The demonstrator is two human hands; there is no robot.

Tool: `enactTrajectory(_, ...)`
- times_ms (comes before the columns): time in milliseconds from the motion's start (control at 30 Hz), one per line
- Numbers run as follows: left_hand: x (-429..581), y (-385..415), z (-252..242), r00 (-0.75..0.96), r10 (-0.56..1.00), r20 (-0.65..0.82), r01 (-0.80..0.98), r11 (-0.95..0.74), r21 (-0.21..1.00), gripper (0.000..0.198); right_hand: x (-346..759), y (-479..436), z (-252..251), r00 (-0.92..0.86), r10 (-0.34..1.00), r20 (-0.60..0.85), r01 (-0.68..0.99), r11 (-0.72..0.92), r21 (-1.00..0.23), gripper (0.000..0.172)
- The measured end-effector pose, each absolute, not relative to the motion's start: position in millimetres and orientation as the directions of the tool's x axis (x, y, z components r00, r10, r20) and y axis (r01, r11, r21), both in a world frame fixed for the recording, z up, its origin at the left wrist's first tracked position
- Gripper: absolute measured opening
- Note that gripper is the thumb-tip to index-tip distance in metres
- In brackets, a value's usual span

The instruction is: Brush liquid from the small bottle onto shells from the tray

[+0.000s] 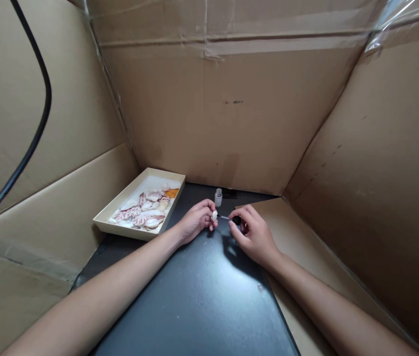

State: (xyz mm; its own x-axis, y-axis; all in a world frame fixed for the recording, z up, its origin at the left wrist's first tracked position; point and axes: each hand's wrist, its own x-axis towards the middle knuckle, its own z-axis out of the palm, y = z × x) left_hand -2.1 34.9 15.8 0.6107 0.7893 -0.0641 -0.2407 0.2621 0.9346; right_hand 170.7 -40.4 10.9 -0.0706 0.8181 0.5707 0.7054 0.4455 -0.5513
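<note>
Between the fingertips of my left hand [199,221] is a small white shell [214,215]. My right hand [251,231] pinches the black cap of a brush applicator [236,220]. Its thin stem points left, and the tip is at or very close to the shell; whether they touch I cannot tell. Just behind my hands, a small clear bottle [218,198] stands upright without a cap. To the left of my left hand, a shallow cream box [128,230] holds several shells [146,207], some white, some with reddish-brown stripes, and an orange piece at its right.
The dark tabletop [194,306] lies under my forearms. Cardboard walls [209,123] enclose the back and both sides. A flat cardboard sheet [287,232] lies at the right, under my right forearm. A black cable [44,99] hangs at the upper left.
</note>
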Motion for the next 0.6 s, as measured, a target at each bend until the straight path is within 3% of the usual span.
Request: enactTrajectory(600, -0.9, 34.5, 14.2, 0.596, 0.801, -0.054, -0.234, 0.238, 0.943, 0.012, 171.2, -40.4, 9.7, -0.121, 0.808, 0.577, 0.665, 0.498, -0.557, 0.013)
